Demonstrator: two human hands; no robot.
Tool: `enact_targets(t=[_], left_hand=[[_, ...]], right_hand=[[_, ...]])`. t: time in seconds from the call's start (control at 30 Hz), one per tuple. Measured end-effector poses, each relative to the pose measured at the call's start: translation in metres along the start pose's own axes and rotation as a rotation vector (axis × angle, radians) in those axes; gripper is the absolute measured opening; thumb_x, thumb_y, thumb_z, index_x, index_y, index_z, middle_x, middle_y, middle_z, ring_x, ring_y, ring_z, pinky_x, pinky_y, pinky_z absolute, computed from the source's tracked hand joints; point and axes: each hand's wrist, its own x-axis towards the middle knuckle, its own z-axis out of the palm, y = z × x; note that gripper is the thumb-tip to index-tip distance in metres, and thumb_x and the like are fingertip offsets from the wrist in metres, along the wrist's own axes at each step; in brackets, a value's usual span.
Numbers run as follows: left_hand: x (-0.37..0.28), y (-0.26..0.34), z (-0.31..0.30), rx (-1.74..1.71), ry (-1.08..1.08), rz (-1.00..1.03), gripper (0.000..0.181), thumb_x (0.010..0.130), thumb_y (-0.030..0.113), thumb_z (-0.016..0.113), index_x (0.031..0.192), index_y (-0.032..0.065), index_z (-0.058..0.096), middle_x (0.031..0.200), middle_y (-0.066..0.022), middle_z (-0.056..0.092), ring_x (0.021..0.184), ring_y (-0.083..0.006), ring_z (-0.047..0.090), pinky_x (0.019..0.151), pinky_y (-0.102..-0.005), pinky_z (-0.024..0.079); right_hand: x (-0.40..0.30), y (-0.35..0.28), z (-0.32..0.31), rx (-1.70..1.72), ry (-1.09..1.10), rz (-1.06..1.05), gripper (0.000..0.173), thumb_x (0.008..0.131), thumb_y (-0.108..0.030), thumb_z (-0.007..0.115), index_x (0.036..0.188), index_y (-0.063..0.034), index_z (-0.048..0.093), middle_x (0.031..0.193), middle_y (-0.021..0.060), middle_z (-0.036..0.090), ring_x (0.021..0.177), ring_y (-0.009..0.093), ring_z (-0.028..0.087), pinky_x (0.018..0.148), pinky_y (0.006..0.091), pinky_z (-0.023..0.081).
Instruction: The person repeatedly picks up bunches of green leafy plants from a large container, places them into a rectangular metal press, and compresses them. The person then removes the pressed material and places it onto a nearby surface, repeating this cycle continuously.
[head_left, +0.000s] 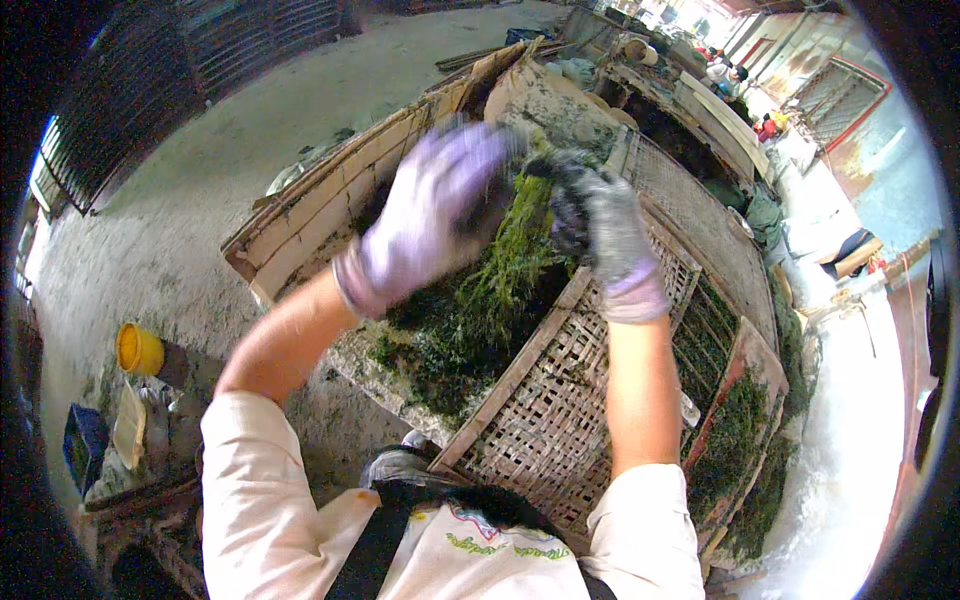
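Note:
My left hand (431, 214), in a white and purple work glove, is blurred over the left side of a heap of dark green, stringy plant matter (487, 330). Its fingers point up and to the right, and their underside is hidden. Beside it, my right hand (611, 225) wears a grey, dirt-blackened glove. Its fingers curl around the upper end of a bunch of lighter green strands (521, 244) that hang down over the heap. Below my right forearm lies a woven slatted panel (540, 420) in a wooden frame, with green bits stuck to it.
A wooden side board (337, 187) bounds the heap on the left; a stained sack (551, 94) lies beyond it. More framed screens (697, 217) lean on the right. A yellow bucket (140, 349) and a dark blue crate (84, 446) stand on the floor at left. People (724, 75) are far off.

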Motion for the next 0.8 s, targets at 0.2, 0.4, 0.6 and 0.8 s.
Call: enact_targets(t=[0.2,0.4,0.6,0.8], left_hand=[[-0.001,0.007,0.058,0.38,-0.452,-0.062,0.053,0.071,0.021,0.058,0.122,0.0105,0.048,0.11,-0.0115,0.053,0.111,-0.0278,0.047,0.099,-0.0429,0.035],[-0.091,-0.009,0.114,0.247,-0.331,0.01,0.059,0.072,0.014,0.056,0.129,0.0097,0.042,0.118,-0.0136,0.051,0.11,-0.0275,0.049,0.096,-0.0395,0.041],[-0.176,0.003,0.115,0.297,-1.092,-0.305,0.066,0.072,0.034,0.065,0.132,0.019,0.04,0.134,-0.0158,0.039,0.122,-0.0307,0.039,0.098,-0.0435,0.037],[-0.03,-0.002,0.022,-0.778,-0.738,-0.66,0.04,0.079,0.016,0.064,0.118,0.0078,0.055,0.109,-0.0114,0.061,0.096,-0.0212,0.059,0.084,-0.0331,0.047]], right_hand=[[-0.003,-0.024,0.019,0.119,-0.04,0.096,0.016,0.086,-0.025,0.057,0.08,-0.0099,0.053,0.052,-0.0058,0.039,0.041,0.005,0.036,0.039,0.0207,0.03],[0.02,-0.078,-0.023,0.091,-0.206,-0.013,0.017,0.092,-0.019,0.044,0.091,-0.0059,0.054,0.053,-0.0074,0.03,0.042,0.005,0.031,0.041,0.0204,0.029],[0.021,-0.114,-0.043,0.205,-0.321,-0.179,0.016,0.094,-0.016,0.038,0.092,-0.0069,0.051,0.056,-0.0051,0.031,0.044,0.005,0.03,0.04,0.0208,0.027],[0.013,-0.088,-0.055,0.101,-0.086,-0.194,0.018,0.092,-0.019,0.047,0.099,-0.0055,0.057,0.07,-0.0007,0.055,0.049,0.006,0.042,0.045,0.0216,0.036]])
